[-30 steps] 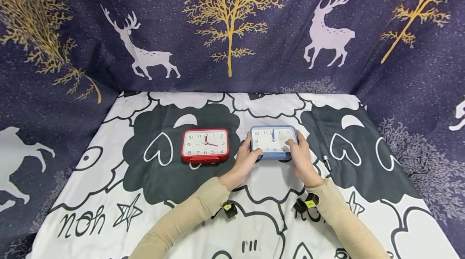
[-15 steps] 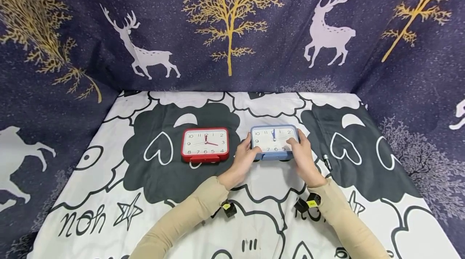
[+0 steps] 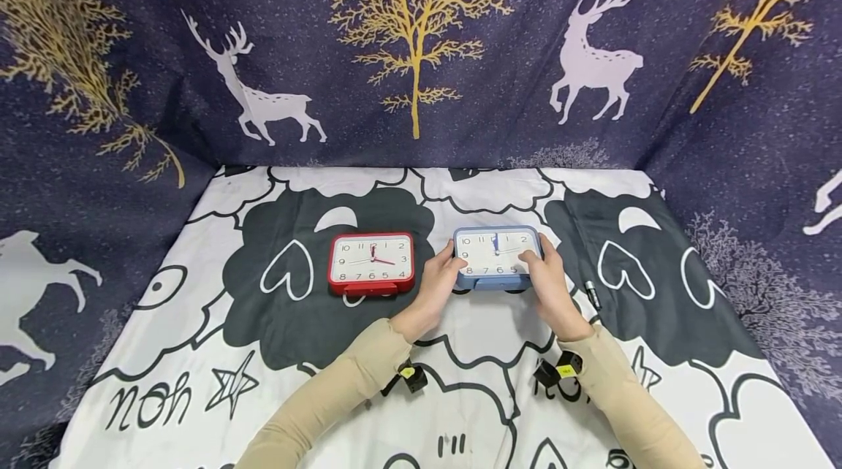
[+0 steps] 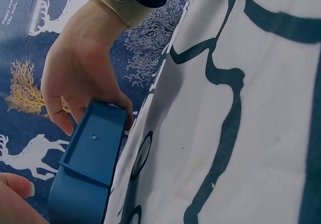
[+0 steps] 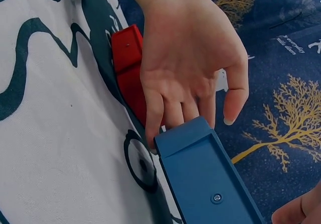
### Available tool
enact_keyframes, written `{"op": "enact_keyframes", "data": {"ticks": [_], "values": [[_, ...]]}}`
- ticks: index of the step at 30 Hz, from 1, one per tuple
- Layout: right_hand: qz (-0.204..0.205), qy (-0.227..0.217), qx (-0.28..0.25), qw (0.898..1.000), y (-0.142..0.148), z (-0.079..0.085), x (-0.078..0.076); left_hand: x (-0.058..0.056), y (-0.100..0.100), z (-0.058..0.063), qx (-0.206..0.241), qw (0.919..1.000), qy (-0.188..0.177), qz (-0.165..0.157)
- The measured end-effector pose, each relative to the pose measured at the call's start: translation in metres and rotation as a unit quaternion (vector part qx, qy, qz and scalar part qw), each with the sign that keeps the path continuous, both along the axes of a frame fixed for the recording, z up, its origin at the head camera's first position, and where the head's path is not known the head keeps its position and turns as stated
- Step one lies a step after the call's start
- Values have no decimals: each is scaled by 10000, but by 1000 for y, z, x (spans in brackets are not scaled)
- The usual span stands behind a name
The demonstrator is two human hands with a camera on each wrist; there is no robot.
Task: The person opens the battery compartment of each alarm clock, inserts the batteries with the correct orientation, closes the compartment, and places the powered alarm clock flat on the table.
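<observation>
A blue rectangular alarm clock (image 3: 487, 253) with a white face sits between both hands on the cloth. My left hand (image 3: 434, 279) is at its left end. In the right wrist view the left hand (image 5: 188, 68) has nearly straight fingers against the clock's end, its thumb standing off the face. My right hand (image 3: 548, 283) holds the right end, thumb over the face near the 4 and 5, fingers round the side. The left wrist view shows the blue underside (image 4: 98, 138) of the clock and this right hand (image 4: 83, 63).
A red alarm clock (image 3: 371, 257) of similar shape stands to the left. To the right of the right hand lies a small black marker-like item (image 3: 593, 296). White cloth with black cartoon drawings (image 3: 473, 341) covers the table; a dark blue deer-patterned curtain (image 3: 368, 118) hangs behind.
My left thumb has moved up from the blue clock's lower edge to its left side, and the left hand has drawn slightly leftward. The right hand and both clocks have hardly moved.
</observation>
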State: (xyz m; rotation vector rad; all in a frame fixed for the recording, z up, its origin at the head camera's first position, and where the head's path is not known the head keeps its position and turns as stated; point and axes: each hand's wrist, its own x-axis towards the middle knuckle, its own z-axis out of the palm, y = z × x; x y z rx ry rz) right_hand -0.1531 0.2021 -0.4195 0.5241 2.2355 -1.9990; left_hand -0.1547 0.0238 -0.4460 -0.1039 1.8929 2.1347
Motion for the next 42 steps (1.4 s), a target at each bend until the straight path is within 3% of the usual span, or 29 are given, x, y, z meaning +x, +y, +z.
{"op": "enact_keyframes", "data": {"ticks": [12,26,34,42], "values": [[65,-51,212,9997,-2,4,4,0,-3,5,36,10000,-38,-20],[152,63,363,9992,0,10,5,0,-7,6,148,9986,-487,-116],[192,117,316,9992,0,13,5,-3,-9,6,91,9979,-637,63],[105,172,277,9994,1,16,5,-2,-11,6,377,9977,-556,84]]}}
